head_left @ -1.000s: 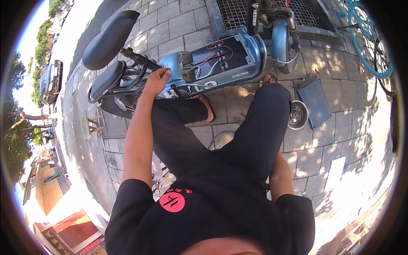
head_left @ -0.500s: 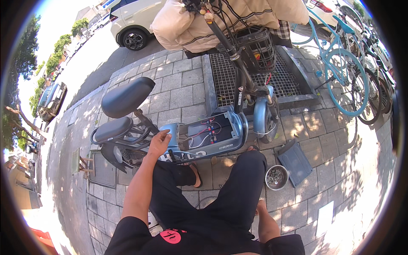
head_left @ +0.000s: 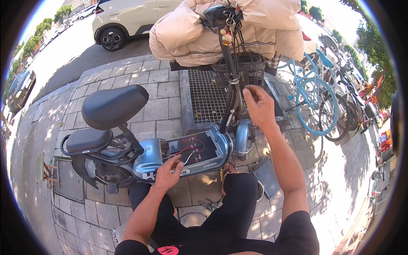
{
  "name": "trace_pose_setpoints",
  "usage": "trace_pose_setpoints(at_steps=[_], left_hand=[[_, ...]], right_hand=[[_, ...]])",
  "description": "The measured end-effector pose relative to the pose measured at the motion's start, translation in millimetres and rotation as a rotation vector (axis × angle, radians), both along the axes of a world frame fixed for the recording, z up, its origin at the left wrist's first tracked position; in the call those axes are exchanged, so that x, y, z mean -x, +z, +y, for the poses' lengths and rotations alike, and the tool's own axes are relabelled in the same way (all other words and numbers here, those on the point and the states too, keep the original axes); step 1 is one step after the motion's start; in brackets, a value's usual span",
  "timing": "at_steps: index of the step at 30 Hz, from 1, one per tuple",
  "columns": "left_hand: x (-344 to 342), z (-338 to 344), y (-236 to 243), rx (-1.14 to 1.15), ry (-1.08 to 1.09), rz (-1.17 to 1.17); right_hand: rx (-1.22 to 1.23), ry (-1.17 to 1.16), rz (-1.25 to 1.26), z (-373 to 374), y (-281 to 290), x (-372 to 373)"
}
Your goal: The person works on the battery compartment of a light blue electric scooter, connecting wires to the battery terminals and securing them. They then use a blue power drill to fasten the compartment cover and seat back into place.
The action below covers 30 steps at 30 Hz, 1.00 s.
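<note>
Right grip (head_left: 261, 107) has risen, steering column (head_left: 231, 69) just left of it.

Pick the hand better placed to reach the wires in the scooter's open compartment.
Left, most likely: the left hand is at the near side of the open compartment, close to the wires, while the right hand is raised beside the steering column, farther from them.

- Floor: grey rectangular paving slabs (head_left: 168, 106), outdoors.
- Set in paving: square-mesh metal grating (head_left: 205, 95).
- Roadway (head_left: 80, 66): pale car (head_left: 131, 18) standing beyond paving.
- Right: light-blue bicycle (head_left: 312, 80), green trees (head_left: 376, 53) beyond.
- Light: strong sun, dappled shade.
</note>
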<state>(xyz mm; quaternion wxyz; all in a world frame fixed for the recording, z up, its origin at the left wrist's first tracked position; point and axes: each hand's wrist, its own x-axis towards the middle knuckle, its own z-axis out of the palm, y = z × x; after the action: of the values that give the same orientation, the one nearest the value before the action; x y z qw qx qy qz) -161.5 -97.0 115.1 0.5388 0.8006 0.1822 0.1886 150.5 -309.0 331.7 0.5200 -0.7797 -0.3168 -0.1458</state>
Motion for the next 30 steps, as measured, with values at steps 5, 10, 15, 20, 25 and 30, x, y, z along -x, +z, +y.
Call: trace_pose_setpoints(at_steps=[5, 10, 15, 20, 25, 30], left_hand=[[9, 19, 19, -0.066, -0.134, 0.053], [24, 49, -35, 0.237, 0.058, 0.171], [46, 28, 11, 0.628, 0.395, 0.02], [77, 28, 145, 0.71, 0.643, 0.18], [100, 33, 206, 0.76, 0.832, 0.265], [97, 45, 211, 0.681, 0.784, 0.319]], right_hand=[[0.115, -0.201, -0.764, 107, 147, -87], [0.384, -0.219, -0.466, 140, 190, -91], [0.67, -0.18, -0.58, 139, 235, -115], [0.913, -0.134, -0.468, 149, 249, -113], [0.96, -0.002, -0.533, 146, 237, -130], [0.906, -0.013, -0.286, 156, 253, -120]])
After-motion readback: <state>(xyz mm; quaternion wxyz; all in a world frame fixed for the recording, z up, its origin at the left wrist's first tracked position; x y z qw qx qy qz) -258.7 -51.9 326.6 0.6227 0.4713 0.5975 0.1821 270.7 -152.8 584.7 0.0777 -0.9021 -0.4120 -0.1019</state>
